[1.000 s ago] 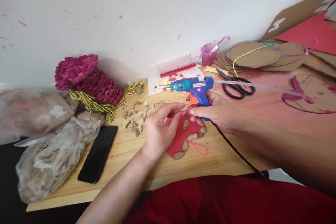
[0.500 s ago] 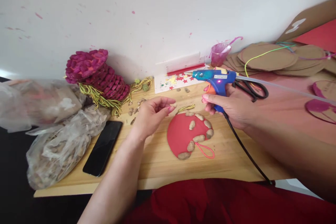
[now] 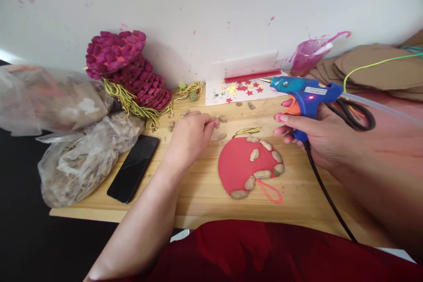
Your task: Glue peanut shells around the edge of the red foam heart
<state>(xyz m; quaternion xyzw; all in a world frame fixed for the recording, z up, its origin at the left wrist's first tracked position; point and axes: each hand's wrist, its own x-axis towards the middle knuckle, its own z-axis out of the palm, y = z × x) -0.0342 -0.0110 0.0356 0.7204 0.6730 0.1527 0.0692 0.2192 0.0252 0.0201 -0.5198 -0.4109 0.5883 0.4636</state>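
Note:
My left hand (image 3: 191, 136) is over the wooden table among scattered peanut shells (image 3: 221, 136), its fingertips pinched together; whatever they hold is too small to make out. To its right lies a red round piece (image 3: 234, 165) with several shells along its upper, right and lower edges and one further in. A red loop (image 3: 272, 194) sticks out at its lower right. My right hand (image 3: 310, 132) is wrapped round a blue glue gun (image 3: 309, 101) with an orange trigger, its nozzle pointing left above the table.
Stacked magenta discs (image 3: 128, 70) with yellow cords stand at the left, near plastic bags (image 3: 79, 158) and a black phone (image 3: 134, 169). Behind are star stickers (image 3: 244, 90) and a stained cup (image 3: 307, 57). Cardboard discs (image 3: 373, 68) lie at the right; a black cord hangs from the glue gun.
The view has shifted. My left hand has moved away from the red piece toward the loose shells, its fingers now turned down. My right hand still holds the glue gun.

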